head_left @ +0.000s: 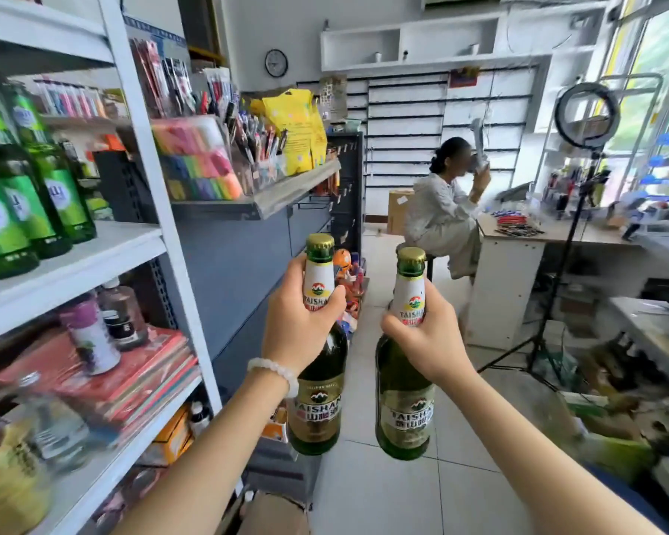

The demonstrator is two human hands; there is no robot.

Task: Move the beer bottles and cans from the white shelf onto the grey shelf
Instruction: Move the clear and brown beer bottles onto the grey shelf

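My left hand grips the neck of a green Taishan beer bottle with a gold cap, held upright over the aisle floor. Beside it, my right hand grips the neck of a second green Taishan bottle, also upright. The two bottles hang side by side, a small gap between them. On the white shelf at the left stand several green beer bottles with bright green labels. Further along the left side runs the grey shelf, loaded with stationery.
The white shelf's lower levels hold jars, small bottles and red books. A seated person is at a desk ahead. A ring light on a tripod stands to the right. Cartons lie on the floor below me.
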